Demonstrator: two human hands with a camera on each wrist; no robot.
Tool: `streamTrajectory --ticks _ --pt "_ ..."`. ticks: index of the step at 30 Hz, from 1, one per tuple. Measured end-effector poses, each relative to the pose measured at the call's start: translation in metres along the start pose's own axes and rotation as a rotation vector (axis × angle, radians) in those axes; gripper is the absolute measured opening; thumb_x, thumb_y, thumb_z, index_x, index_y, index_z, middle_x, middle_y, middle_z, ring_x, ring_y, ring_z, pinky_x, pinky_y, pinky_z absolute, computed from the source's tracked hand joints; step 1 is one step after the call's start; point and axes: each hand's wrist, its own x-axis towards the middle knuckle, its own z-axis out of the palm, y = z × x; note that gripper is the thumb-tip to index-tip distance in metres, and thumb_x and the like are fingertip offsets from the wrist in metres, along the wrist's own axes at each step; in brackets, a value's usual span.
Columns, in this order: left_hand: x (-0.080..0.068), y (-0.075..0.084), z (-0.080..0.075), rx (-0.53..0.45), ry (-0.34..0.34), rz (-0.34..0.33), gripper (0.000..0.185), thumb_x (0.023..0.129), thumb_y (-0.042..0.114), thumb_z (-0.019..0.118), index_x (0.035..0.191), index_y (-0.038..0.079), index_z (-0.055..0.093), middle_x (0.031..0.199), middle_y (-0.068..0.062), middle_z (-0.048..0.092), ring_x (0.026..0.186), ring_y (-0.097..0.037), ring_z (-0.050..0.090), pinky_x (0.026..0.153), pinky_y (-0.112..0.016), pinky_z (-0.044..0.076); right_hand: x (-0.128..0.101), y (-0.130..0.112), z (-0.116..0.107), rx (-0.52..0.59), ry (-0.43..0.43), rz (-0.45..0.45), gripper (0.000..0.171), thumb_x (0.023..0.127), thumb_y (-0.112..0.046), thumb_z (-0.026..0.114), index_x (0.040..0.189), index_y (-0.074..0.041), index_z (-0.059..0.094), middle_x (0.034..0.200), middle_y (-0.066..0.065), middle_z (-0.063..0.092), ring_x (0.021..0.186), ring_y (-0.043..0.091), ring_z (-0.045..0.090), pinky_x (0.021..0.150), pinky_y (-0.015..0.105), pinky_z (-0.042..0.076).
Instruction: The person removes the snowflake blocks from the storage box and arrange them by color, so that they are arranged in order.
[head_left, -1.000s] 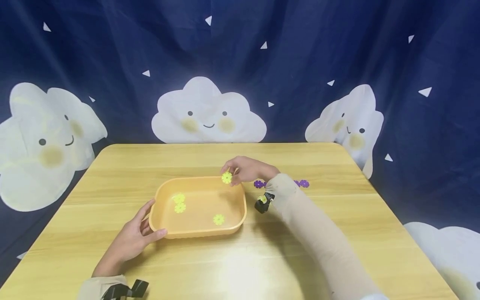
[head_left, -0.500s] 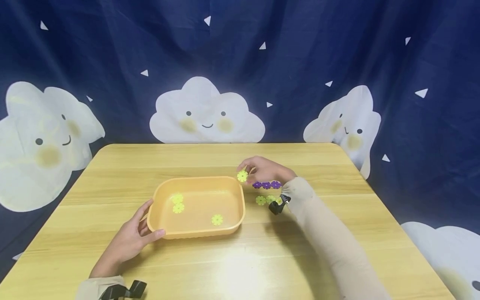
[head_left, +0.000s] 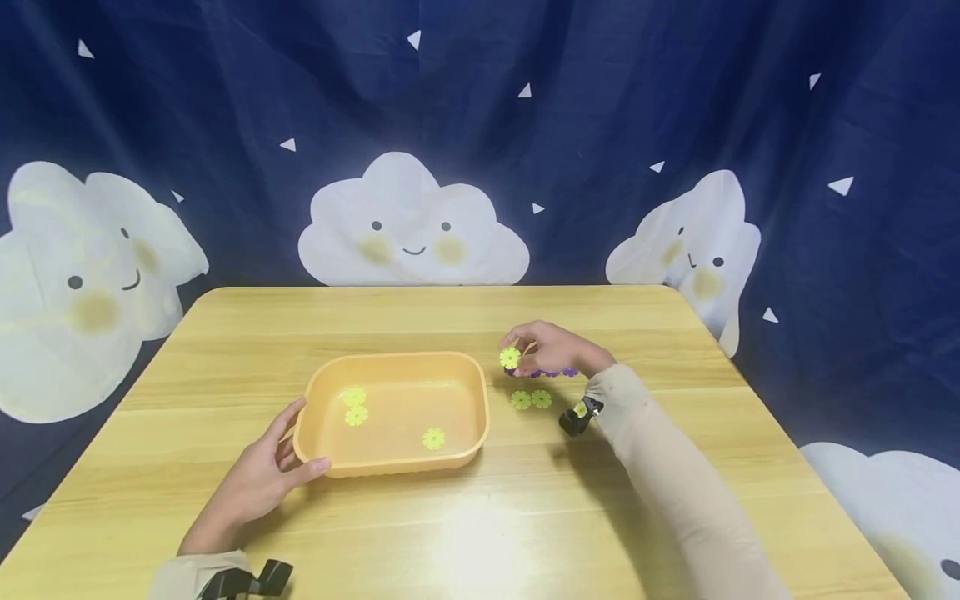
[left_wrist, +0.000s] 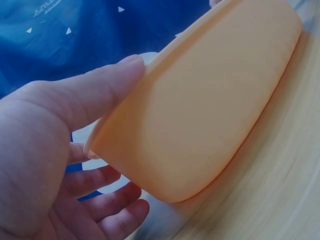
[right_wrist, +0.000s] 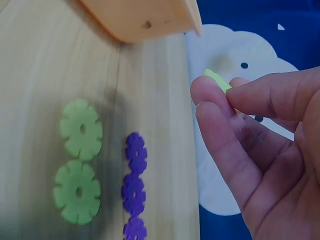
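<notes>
In the head view my left hand (head_left: 258,479) holds the left end of an orange plastic basin (head_left: 405,472), thumb at the front rim and fingers round the side. The left wrist view shows the thumb along the basin's outer wall (left_wrist: 200,105). My right hand (head_left: 551,348) pinches a yellow-green notched flower disc (head_left: 510,357) between thumb and fingertips, above the table right of the basin. Below that hand lies a row of purple flower discs (right_wrist: 134,195), partly hidden in the head view. Two yellow-green discs (right_wrist: 81,129) lie in a row nearer me.
Inside the basin are three yellow-green discs, one (head_left: 433,439) near its front right and two together (head_left: 356,414) at left. Everything stands on a wooden table (head_left: 480,533). A dark blue curtain (head_left: 480,75) with clouds hangs behind its far edge.
My right hand has moved right with the yellow-green disc, from over the basin's far right corner to above the purple row. My left hand keeps its hold on the basin.
</notes>
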Motion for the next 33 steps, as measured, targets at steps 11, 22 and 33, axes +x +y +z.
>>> streamTrajectory --ticks 11,22,33 --pt "0.0 -0.001 0.0 -0.014 -0.006 0.001 0.102 0.087 0.026 0.075 0.155 0.005 0.003 0.151 -0.033 0.024 0.13 -0.042 0.041 0.088 -0.011 0.043 -0.015 0.02 0.0 0.02 0.013 -0.031 0.043 0.079 0.006 0.07 0.121 0.007 0.059 0.096 0.014 0.065 0.094 0.027 0.062 0.082 0.035 0.055" --pt "0.001 0.0 0.0 0.006 0.0 -0.018 0.103 0.086 0.029 0.076 0.156 0.006 0.004 0.151 -0.032 0.024 0.13 -0.041 0.042 0.089 -0.012 0.044 -0.029 0.041 0.003 0.015 0.02 0.0 0.043 0.079 0.007 0.071 0.121 0.007 0.059 0.091 0.012 0.066 0.09 0.024 0.064 0.082 0.036 0.056" --pt "0.0 -0.002 0.0 0.01 -0.003 0.013 0.101 0.087 0.026 0.075 0.155 0.004 0.004 0.151 -0.033 0.024 0.129 -0.042 0.042 0.087 -0.009 0.043 -0.043 0.057 0.005 -0.049 0.055 0.013 0.04 0.078 0.001 0.073 0.117 0.004 0.063 0.104 0.013 0.066 0.097 0.029 0.061 0.087 0.042 0.052"
